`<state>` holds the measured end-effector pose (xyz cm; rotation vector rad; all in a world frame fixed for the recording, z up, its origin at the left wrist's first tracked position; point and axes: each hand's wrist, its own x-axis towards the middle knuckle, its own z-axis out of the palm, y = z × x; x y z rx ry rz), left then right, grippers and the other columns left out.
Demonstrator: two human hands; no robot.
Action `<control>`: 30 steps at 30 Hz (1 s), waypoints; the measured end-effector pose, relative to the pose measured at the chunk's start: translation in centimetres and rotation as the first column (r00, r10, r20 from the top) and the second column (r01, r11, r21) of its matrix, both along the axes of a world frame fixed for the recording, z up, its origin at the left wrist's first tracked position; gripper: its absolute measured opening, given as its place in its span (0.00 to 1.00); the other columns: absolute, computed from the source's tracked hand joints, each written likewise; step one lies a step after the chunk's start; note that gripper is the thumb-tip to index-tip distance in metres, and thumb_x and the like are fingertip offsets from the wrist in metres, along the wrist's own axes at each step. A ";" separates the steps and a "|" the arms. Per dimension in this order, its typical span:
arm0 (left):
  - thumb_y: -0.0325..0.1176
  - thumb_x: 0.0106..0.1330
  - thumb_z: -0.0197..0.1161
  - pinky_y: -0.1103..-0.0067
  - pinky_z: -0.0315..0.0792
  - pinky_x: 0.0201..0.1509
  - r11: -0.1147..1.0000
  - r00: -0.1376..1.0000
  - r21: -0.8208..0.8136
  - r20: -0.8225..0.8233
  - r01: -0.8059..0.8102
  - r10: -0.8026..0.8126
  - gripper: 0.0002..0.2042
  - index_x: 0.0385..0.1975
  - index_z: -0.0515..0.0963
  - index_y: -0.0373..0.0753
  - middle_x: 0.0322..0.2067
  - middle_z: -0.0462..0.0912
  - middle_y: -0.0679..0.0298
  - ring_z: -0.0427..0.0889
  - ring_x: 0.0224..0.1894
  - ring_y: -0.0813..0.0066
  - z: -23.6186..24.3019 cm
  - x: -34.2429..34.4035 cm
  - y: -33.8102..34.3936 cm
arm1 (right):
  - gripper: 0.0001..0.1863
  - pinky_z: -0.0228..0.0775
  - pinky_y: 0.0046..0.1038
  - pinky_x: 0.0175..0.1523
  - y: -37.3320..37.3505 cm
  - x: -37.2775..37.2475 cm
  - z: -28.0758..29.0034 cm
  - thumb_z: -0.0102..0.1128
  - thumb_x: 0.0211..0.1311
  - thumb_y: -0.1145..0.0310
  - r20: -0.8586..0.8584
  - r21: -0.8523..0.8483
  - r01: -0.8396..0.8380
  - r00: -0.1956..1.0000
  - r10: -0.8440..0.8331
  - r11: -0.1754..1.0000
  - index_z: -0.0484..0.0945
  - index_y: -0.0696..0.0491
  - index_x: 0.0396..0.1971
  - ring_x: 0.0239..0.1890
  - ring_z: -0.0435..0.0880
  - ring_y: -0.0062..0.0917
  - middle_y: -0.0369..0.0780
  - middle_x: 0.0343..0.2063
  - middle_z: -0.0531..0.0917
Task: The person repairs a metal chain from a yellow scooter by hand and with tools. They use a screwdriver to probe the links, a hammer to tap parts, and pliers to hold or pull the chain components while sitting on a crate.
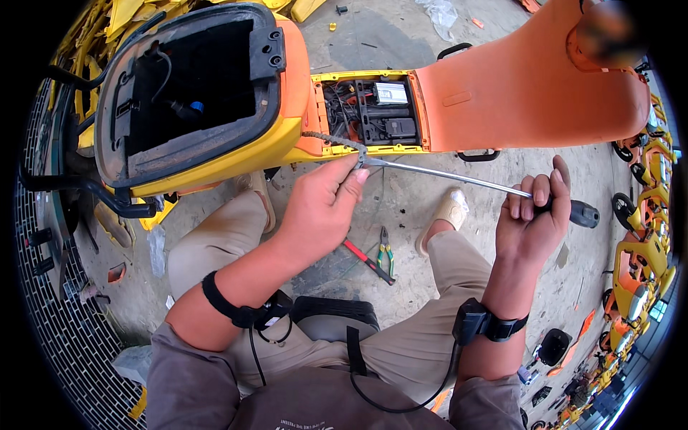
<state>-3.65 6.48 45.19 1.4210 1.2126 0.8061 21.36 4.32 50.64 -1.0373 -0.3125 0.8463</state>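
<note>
Metal-shafted screwdriver (466, 179), rounded dark handle (584, 213)

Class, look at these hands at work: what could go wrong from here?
The screwdriver points at the small grey piece pinched in the left hand; a slip might jab that hand.

Exposed wiring lies in the open compartment just beyond; a stray jab could nick it.

Green-handled pliers lie on the floor near the right foot and might get stepped on.
</note>
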 end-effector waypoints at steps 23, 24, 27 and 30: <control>0.27 0.64 0.59 0.57 0.77 0.37 0.908 0.798 0.271 -0.593 0.319 -0.103 0.04 0.35 0.75 0.34 0.30 0.81 0.50 0.82 0.34 0.45 -4.5 2.1 -1.8 | 0.16 0.54 0.17 0.18 -1.6 -3.1 0.3 0.47 0.77 0.68 0.318 -0.091 0.099 0.946 -0.066 0.991 0.72 0.59 0.57 0.13 0.57 0.13 0.31 0.12 0.63; 0.27 0.64 0.59 0.58 0.77 0.37 0.906 0.781 0.264 -0.615 0.332 -0.107 0.04 0.34 0.75 0.34 0.30 0.81 0.51 0.83 0.34 0.46 -4.5 2.2 -1.9 | 0.16 0.54 0.16 0.18 -1.5 -3.5 0.6 0.48 0.77 0.67 0.297 -0.092 0.104 0.952 -0.072 0.990 0.72 0.59 0.56 0.12 0.57 0.12 0.31 0.13 0.64; 0.26 0.62 0.59 0.58 0.78 0.37 0.894 0.734 0.255 -0.670 0.368 -0.111 0.04 0.34 0.75 0.35 0.30 0.81 0.53 0.84 0.35 0.49 -4.5 2.4 -1.8 | 0.15 0.53 0.16 0.18 -1.4 -4.4 0.8 0.50 0.77 0.67 0.316 -0.111 0.057 0.948 -0.019 0.992 0.74 0.58 0.56 0.13 0.59 0.11 0.31 0.13 0.66; 0.26 0.61 0.60 0.59 0.78 0.36 0.887 0.719 0.264 -0.688 0.379 -0.102 0.04 0.34 0.75 0.35 0.30 0.81 0.53 0.84 0.35 0.49 -4.6 2.8 -1.6 | 0.15 0.53 0.16 0.19 -1.0 -4.9 -0.5 0.53 0.76 0.65 0.388 -0.172 0.025 0.921 0.044 0.985 0.77 0.58 0.54 0.14 0.63 0.11 0.31 0.13 0.69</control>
